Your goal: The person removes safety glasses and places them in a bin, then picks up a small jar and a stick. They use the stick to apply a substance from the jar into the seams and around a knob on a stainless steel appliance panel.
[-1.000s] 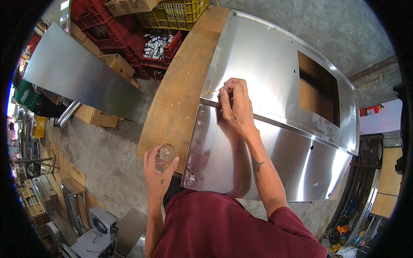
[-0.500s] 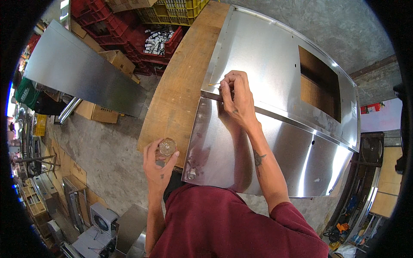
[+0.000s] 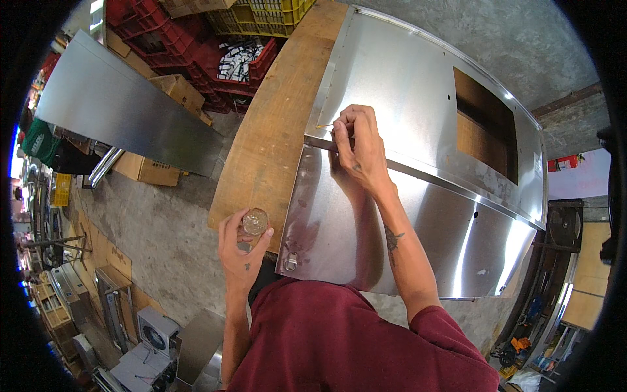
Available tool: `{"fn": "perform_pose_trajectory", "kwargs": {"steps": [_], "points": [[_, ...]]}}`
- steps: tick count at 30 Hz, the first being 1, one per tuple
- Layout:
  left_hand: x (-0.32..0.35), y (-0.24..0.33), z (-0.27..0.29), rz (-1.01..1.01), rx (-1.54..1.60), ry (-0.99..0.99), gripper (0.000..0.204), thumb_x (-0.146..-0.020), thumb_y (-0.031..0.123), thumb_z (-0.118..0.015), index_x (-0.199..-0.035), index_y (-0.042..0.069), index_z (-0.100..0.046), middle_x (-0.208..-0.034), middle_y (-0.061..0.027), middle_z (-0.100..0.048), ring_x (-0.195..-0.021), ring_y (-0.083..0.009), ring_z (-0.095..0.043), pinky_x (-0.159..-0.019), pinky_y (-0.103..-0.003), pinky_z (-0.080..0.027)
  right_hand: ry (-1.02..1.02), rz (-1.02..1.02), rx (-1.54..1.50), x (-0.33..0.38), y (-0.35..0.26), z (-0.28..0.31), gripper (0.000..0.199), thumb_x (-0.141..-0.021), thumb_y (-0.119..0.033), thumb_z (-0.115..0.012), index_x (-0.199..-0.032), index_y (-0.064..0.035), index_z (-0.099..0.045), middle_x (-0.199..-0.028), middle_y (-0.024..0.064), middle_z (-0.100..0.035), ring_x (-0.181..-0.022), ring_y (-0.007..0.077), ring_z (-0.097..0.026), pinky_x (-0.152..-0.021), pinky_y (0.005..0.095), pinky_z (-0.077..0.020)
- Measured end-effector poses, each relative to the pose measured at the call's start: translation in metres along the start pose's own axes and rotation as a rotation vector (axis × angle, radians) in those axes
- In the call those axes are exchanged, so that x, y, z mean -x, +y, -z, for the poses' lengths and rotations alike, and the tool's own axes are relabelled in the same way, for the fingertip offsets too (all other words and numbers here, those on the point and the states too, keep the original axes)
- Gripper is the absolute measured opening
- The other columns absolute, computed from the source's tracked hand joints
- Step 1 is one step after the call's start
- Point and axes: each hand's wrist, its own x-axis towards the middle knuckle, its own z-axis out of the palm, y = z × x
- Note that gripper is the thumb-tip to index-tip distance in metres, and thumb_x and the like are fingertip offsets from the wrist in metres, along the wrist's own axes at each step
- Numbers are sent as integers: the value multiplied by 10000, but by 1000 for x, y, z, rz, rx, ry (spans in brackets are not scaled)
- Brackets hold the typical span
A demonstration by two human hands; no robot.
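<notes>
I'm remotely pinching a thin yellowish stick (image 3: 325, 126) in the R hand (image 3: 359, 145), thumb & fingers closing it in. It's pointing L of that grip, long axis running approx. L–R, tip sitting by a corner of the steel box (image 3: 405, 108); can't tell if it's touching. Well apart, lower L of the grip, the L hand (image 3: 239, 262) is holding a round clear jar (image 3: 255, 222); R's nearer the corner.

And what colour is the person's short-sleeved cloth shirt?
The shirt is plain maroon, clearest in the head view.
</notes>
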Motion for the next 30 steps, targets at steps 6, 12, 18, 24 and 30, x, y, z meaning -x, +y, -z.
{"fn": "perform_pose_trajectory", "kwargs": {"steps": [6,12,18,24,30], "points": [[0,-1,1,-6,-35,-23,601,-959,82,-941,-1502,31,-689,-1379,-132,-632,-1154,-230,-752,-908,-352,-662,-5,26,1,-1,0,0,155,-1136,-71,-705,-1184,28,-596,-1272,194,-625,-929,292,-763,-754,416,-669],[1,0,1,-13,-53,-29,604,-967,69,-927,-1517,28,-679,-1367,-135,-631,-1161,-231,-750,-909,-344,-667,-23,-34,6,1,-1,1,144,-1161,-122,-688,-1201,4,-630,-1290,162,-649,-967,244,-759,-823,411,-655],[2,0,0,-14,-36,-5,610,-945,97,-953,-1495,38,-697,-1386,-141,-645,-1133,-245,-739,-884,-368,-643,-29,-39,8,1,-2,2,154,-1157,-128,-694,-1205,3,-629,-1297,165,-651,-977,255,-758,-837,414,-657],[2,1,1,-5,-29,-22,602,-959,90,-937,-1504,28,-689,-1388,-143,-635,-1161,-249,-739,-918,-369,-661,-15,-7,-12,0,0,2,141,-1157,-96,-680,-1210,11,-606,-1286,177,-635,-967,257,-755,-821,406,-657],[2,2,3,1,-28,-34,604,-975,88,-926,-1520,19,-675,-1390,-147,-625,-1189,-250,-743,-932,-367,-676,36,25,-55,0,7,-2,138,-1144,-47,-675,-1221,12,-576,-1283,199,-625,-930,267,-748,-790,398,-653]]}}
